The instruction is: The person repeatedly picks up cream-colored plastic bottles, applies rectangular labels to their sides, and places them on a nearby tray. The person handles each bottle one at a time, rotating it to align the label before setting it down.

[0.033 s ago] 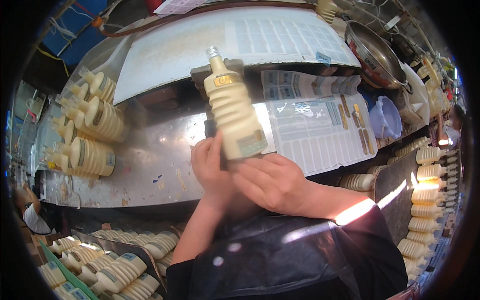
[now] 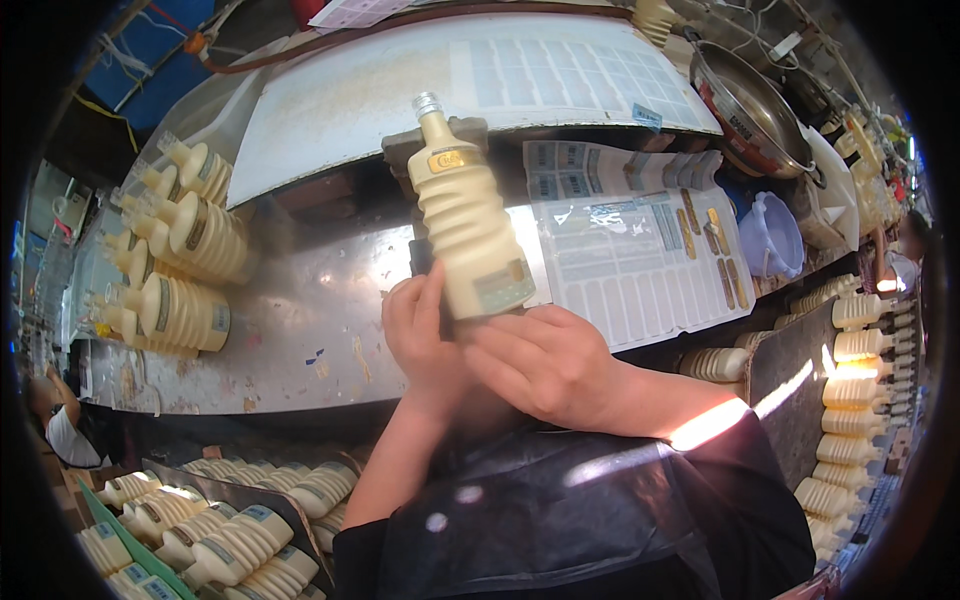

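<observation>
A cream bottle (image 2: pixel 468 215) with wavy ridged sides and a clear-silver cap lies tilted, neck pointing away from me. It bears a gold label on its shoulder and a pale green label near its base. Its neck end is over a grey block-like rest (image 2: pixel 402 150). My left hand (image 2: pixel 415 325) grips the lower left side, index finger along the edge. My right hand (image 2: pixel 548 365) is closed around the base end, its fingertips partly hidden beneath. Right of the bottle lies a label sheet (image 2: pixel 600 275) with several gold strips (image 2: pixel 713 235) stuck on it.
Similar bottles (image 2: pixel 185 305) stand grouped at the left of the metal table (image 2: pixel 290 370). More fill boxes at lower left and a row (image 2: pixel 855 400) at right. A white board (image 2: pixel 370 120) crosses the back. A lilac bucket (image 2: pixel 770 237) and a pan (image 2: pixel 750 105) are at right.
</observation>
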The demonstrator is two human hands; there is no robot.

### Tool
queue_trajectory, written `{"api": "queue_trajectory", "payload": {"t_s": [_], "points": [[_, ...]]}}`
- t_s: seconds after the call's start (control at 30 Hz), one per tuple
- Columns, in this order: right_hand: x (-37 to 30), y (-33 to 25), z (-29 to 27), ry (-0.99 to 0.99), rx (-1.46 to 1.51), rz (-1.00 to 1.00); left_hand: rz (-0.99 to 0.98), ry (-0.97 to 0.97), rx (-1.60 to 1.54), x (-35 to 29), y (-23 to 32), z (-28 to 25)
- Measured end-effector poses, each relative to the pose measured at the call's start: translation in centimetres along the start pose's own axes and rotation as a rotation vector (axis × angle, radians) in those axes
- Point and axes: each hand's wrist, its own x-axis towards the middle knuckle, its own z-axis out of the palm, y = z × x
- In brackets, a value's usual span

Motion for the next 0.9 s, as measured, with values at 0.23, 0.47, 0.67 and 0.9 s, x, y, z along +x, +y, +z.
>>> {"api": "queue_trajectory", "payload": {"t_s": [0.23, 0.47, 0.67, 0.9], "points": [[0.1, 1.1, -0.2, 0.071, 0.035, 0.143, -0.028, -0.006, -0.022, 0.1, 0.2, -0.2], [0.0, 1.1, -0.1, -0.124, 0.134, 0.516, -0.082, -0.058, -0.052, -0.5, -0.6, -0.7], [-0.1, 1.9, 0.0, -0.139, 0.315, 0.936, -0.211, -0.12, -0.23, 0.2, -0.6, -0.8], [-2.8, 3.8, 1.3, -0.248, 0.356, 1.058, -0.505, -0.078, -0.381, -0.1, -1.1, 1.6]]}}
